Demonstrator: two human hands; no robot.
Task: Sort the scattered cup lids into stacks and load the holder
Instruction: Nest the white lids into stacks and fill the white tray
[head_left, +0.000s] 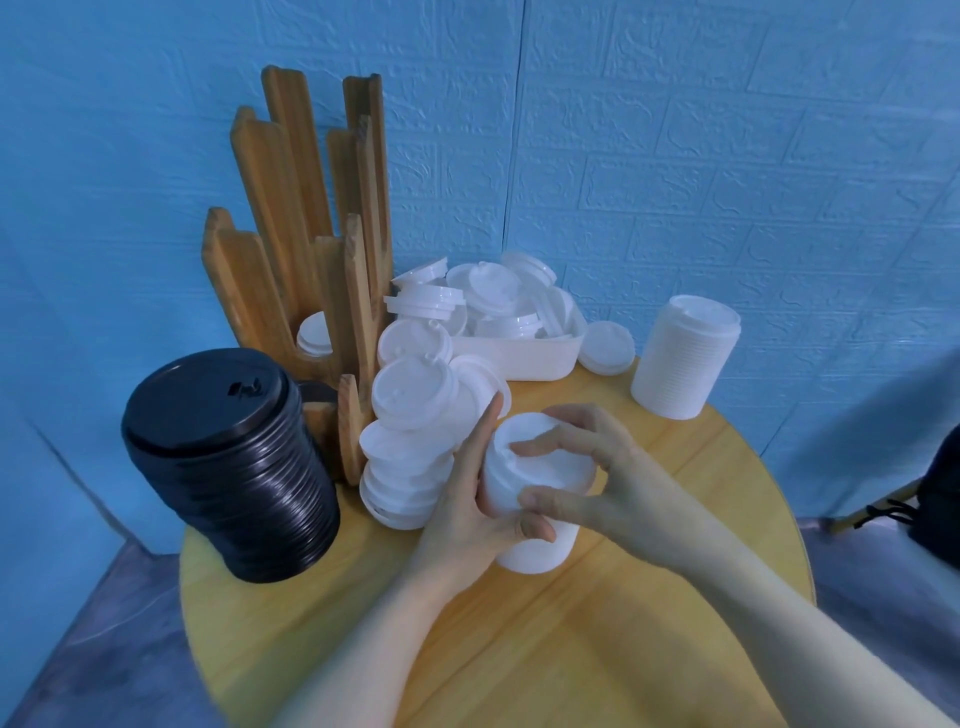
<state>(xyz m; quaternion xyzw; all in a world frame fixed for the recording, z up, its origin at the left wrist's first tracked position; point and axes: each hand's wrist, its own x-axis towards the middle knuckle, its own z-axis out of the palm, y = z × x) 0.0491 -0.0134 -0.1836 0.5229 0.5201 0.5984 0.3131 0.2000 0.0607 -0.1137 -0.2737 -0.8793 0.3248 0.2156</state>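
A round yellow wooden table (649, 597) is set against a blue embossed brick-pattern wall. Near its middle, a ribbed stack of white lids (535, 499) is gripped by the left hand (467, 509), while its top lid is pinched by the right hand (587, 467). Left of that stack, loose white lids (410, 415), a slatted wooden holder (291, 260) and a ridged black stack (228, 462) can be seen.

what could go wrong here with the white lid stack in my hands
1. The short white lid stack, held by the left hand and right hand, sits beside the loose leaning pile of white lids; a nudge may topple it.
2. The tall black lid stack leans near the round wooden table's edge.
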